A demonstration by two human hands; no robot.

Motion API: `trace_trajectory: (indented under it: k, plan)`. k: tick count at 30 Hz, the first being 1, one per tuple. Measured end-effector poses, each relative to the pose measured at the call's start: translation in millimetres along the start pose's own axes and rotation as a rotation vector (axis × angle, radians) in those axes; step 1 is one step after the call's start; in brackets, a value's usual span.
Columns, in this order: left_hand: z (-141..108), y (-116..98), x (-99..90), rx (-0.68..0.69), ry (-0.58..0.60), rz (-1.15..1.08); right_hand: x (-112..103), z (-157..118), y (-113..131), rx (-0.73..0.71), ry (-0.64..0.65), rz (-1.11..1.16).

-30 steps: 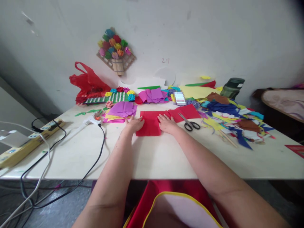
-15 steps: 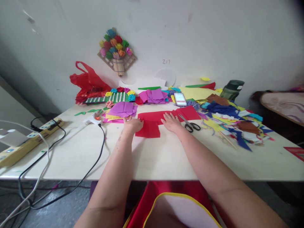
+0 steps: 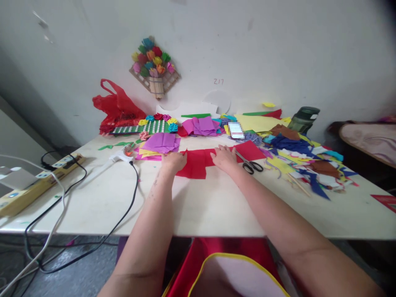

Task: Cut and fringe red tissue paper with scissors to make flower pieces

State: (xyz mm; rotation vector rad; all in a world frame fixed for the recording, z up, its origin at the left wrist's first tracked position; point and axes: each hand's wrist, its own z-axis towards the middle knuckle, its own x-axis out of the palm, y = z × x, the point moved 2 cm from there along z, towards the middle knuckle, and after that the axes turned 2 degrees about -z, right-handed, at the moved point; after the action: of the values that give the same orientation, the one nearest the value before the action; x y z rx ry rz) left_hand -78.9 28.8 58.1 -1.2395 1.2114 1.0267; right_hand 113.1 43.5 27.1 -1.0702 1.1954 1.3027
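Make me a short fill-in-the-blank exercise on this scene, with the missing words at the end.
1. The paper under the left hand and the right hand is coloured ____.
2. Of the two hands, the one nearer the scissors is the ____ one.
3. The bouquet of colourful flowers hangs on the ____.
4. The bottle at the back of the table is coloured ____.

Missing words: red; right; wall; green.

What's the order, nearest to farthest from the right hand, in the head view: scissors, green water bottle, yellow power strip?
1. Scissors, just right of the right hand.
2. Green water bottle, back right.
3. Yellow power strip, far left.
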Motion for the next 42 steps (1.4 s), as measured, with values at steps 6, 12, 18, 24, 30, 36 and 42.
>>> trace_trajectory:
  k: [6, 12, 18, 24, 30, 36, 42]
  plan:
    - [2.7, 3.8, 1.0, -0.043, -0.025, -0.087, 5.4, 30.8, 17.4, -0.165, -0.038, 0.357]
    - [8.7, 9.9, 3.8, -0.086, -0.046, -0.223, 19.0, 41.1, 26.0, -0.004, 0.021, 1.071]
    - [16.0, 13.7, 7.6, -0.103, -0.044, -0.269, 24.4, 35.7, 26.8, -0.098, 0.178, 1.348]
    - [18.4, 18.6, 9.9, -0.14, -0.115, -0.25, 30.2, 37.2, 23.7, -0.049, 0.146, 1.382]
    - [20.9, 25.1, 12.4, -0.166, -0.147, -0.314, 29.9, 37.1, 23.3, 0.001, -0.008, 1.316]
    - [23.3, 26.6, 13.1, -0.212, -0.173, -0.397, 29.1, 42.9, 22.7, 0.019, -0.107, 1.281]
    - [27.8, 28.9, 15.5, -0.215, -0.146, -0.412, 29.5, 41.0, 16.6, 0.043, -0.08, 1.264]
